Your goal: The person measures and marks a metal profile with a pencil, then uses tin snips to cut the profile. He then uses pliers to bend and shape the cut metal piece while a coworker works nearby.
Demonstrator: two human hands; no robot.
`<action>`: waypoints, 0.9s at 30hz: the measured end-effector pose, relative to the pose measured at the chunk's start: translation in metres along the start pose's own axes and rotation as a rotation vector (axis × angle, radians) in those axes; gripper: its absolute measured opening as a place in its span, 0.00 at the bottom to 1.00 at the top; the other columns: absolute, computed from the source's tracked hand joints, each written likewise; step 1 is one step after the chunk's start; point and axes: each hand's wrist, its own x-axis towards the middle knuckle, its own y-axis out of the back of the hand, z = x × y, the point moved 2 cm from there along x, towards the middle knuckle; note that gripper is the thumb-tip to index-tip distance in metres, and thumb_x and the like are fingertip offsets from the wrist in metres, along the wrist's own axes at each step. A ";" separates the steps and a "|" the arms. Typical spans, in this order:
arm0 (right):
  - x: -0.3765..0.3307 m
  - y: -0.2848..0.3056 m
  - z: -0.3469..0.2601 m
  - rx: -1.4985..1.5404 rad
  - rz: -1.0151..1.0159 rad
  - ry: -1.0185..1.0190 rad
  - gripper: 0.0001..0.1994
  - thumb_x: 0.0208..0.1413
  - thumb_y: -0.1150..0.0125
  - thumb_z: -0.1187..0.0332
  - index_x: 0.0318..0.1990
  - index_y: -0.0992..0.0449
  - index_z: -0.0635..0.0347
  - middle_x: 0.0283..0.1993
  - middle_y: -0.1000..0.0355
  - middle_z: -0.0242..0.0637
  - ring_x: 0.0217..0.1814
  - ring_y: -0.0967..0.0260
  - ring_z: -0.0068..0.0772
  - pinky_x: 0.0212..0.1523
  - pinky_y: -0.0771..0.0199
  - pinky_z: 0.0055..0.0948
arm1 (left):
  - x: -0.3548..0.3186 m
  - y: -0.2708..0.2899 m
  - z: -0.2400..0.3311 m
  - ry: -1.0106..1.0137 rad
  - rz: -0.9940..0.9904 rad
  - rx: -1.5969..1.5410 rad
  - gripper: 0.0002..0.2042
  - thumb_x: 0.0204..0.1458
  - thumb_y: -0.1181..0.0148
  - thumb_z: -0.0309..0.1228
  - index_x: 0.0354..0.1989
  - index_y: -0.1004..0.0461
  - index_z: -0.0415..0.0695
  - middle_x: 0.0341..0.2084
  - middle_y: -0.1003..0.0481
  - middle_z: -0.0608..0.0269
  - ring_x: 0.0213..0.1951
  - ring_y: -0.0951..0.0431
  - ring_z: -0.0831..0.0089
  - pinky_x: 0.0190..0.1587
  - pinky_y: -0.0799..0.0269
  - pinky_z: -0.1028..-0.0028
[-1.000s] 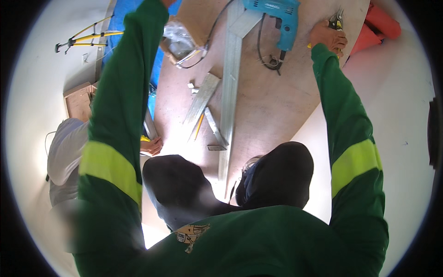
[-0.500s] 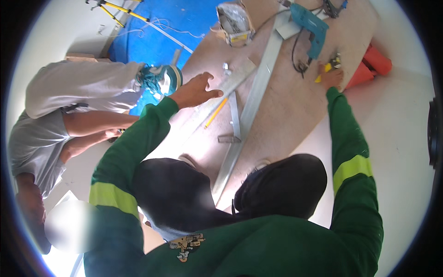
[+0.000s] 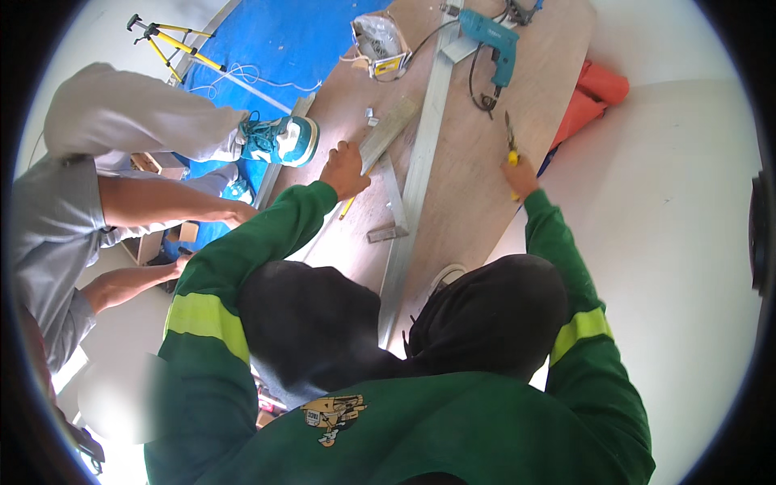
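Note:
My right hand (image 3: 521, 175) is closed round the yellow handles of a pair of snips (image 3: 512, 149), whose dark blades point away from me. My left hand (image 3: 346, 171) has its fingers curled at the near end of a short metal channel (image 3: 390, 133) lying on the board. A yellow pencil (image 3: 347, 207) pokes out beside that hand. Close by lies a try square (image 3: 394, 194), its stock toward me. A long metal channel (image 3: 424, 162) runs up the board between my knees.
A teal power drill (image 3: 495, 48) with a cord lies at the far right, near an open box (image 3: 378, 44) holding a clear bag. Red-orange material (image 3: 586, 101) lies against the right wall. At left another person's shoe (image 3: 283, 141) is close to my left hand. A yellow tripod (image 3: 174, 48) stands beyond.
My left hand, spread above the board before, has come down and curled onto the short channel's end. My right hand has lifted the snips and turned the blades upright in view.

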 end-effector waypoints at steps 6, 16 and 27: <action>-0.141 -0.002 -0.034 0.452 -0.231 0.088 0.21 0.56 0.36 0.72 0.57 0.27 0.62 0.38 0.29 0.30 0.38 0.30 0.26 0.40 0.27 0.32 | -0.040 0.038 0.017 -0.230 0.048 -0.404 0.38 0.61 0.35 0.42 0.72 0.45 0.31 0.63 0.35 0.35 0.66 0.30 0.44 0.70 0.35 0.54; -0.192 0.092 -0.174 0.824 -0.209 0.496 0.28 0.61 0.39 0.75 0.70 0.34 0.62 0.52 0.28 0.34 0.55 0.29 0.29 0.58 0.27 0.32 | -0.049 0.234 0.155 -0.665 0.294 -0.540 0.44 0.67 0.52 0.65 0.77 0.40 0.37 0.67 0.31 0.32 0.70 0.31 0.46 0.72 0.38 0.58; -0.169 0.217 -0.304 0.338 0.224 0.755 0.17 0.59 0.39 0.75 0.56 0.30 0.62 0.41 0.33 0.31 0.42 0.34 0.25 0.45 0.29 0.30 | -0.063 0.361 0.166 -0.746 0.904 -0.483 0.38 0.68 0.51 0.63 0.66 0.29 0.36 0.57 0.23 0.37 0.61 0.23 0.45 0.64 0.30 0.56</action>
